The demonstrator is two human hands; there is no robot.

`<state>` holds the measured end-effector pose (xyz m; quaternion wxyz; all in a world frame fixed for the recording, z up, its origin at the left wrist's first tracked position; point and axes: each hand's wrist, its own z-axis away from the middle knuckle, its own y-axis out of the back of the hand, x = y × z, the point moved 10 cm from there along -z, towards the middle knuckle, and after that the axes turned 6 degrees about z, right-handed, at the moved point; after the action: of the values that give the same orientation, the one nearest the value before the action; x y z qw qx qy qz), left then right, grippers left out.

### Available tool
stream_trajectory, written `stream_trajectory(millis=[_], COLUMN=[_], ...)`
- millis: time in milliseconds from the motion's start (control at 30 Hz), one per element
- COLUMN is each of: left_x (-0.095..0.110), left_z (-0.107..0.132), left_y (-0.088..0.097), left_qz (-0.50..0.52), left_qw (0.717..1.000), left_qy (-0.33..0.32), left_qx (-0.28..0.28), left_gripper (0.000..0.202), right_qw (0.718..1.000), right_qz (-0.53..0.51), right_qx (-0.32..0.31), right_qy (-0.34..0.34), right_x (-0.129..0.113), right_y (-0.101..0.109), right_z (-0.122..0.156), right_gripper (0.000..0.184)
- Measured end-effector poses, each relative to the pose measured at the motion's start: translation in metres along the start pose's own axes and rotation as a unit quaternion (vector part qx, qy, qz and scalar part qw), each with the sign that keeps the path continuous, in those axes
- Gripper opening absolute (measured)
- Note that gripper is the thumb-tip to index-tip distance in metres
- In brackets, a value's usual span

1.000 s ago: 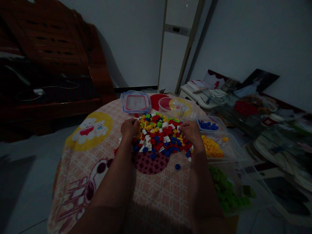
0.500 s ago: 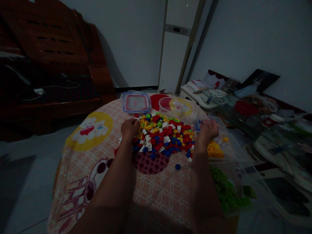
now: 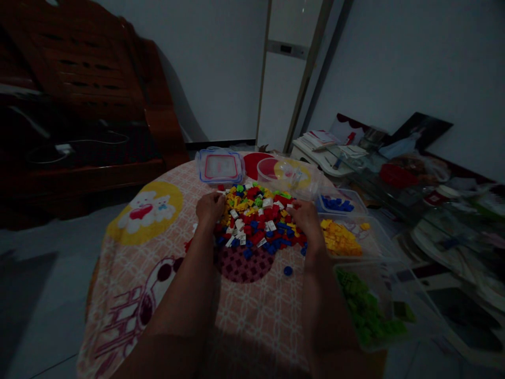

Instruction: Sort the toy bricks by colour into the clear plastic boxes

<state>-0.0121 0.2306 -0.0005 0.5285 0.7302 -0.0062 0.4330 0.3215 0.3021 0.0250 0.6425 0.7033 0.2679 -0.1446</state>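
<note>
A mixed pile of toy building bricks [image 3: 258, 221] in red, blue, yellow, white and green lies on the round table. At the pile's left edge my left hand [image 3: 210, 208] is closed, its fingers curled together; whatever they pinch is hidden. My right hand [image 3: 306, 217] reaches over the right side of the pile, fingers stretched toward red and white bricks, with no brick visible in its grasp. Right of it stand clear boxes of sorted bricks: blue bricks [image 3: 335, 204], yellow bricks [image 3: 341, 239] and green bricks [image 3: 369, 310].
A lidded clear box [image 3: 221, 166] with a blue rim and a round clear tub [image 3: 270, 171] stand behind the pile. One round blue piece [image 3: 288, 270] lies apart on the patterned tablecloth [image 3: 252, 321]. A cluttered glass table [image 3: 355, 168] is at right, a wooden bench [image 3: 158, 123] at left.
My right hand has moved left and down, from over the box of blue bricks to the right side of the pile. My left hand has stayed in place.
</note>
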Motion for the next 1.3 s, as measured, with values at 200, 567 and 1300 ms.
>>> stream_trajectory(millis=[200, 567, 1300], left_x=[-0.001, -0.001, -0.002], left_z=[-0.001, -0.001, -0.002], left_y=[-0.001, -0.001, -0.001], left_qz=[-0.001, -0.002, -0.003], left_qw=[1.0, 1.0, 1.0], left_qy=[-0.004, -0.003, -0.004], left_qx=[-0.001, 0.001, 0.002], left_gripper=[0.042, 0.042, 0.042], right_qw=[0.997, 0.918, 0.854], right_qz=[-0.07, -0.37, -0.461], right_qx=[0.006, 0.038, 0.197], right_qy=[-0.012, -0.141, -0.141], right_x=[0.003, 0.013, 0.046], right_y=[0.003, 0.011, 0.023], right_z=[0.004, 0.007, 0.006], right_gripper=[0.012, 0.027, 0.034])
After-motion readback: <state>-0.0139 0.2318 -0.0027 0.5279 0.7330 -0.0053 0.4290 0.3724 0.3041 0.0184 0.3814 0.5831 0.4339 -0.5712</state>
